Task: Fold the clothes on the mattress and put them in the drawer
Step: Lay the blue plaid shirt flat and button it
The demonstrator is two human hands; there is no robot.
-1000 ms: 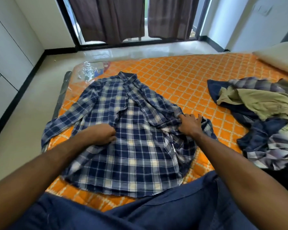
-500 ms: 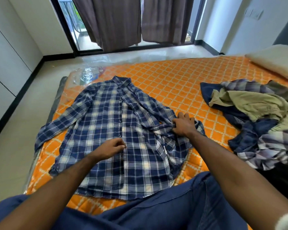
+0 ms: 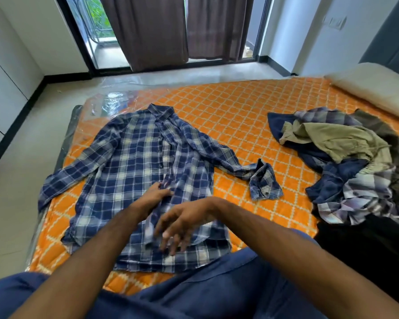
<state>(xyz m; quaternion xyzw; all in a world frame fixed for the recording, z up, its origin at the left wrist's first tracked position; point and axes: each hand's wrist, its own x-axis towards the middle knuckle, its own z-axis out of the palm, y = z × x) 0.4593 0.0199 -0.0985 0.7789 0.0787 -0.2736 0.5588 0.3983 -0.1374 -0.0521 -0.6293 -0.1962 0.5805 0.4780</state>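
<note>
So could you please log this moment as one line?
plaid shirt: flat on mattress | left hand: on shirt | right hand: open

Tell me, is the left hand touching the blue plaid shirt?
Touching. In the head view the left hand lies on the blue plaid shirt near its button placket, fingers resting on the cloth with no gap showing.

I see a blue plaid shirt (image 3: 136,176) spread front-up near the left edge of the orange mattress (image 3: 235,116), collar toward the far edge, one sleeve out left, the other crumpled to the right. My left hand (image 3: 156,195) rests on the shirt's button placket. My right hand (image 3: 182,223) hovers over the hem, fingers loose and blurred. A heap of clothes (image 3: 355,162) lies at the right edge, a pillow (image 3: 373,86) at the far right corner.
</note>
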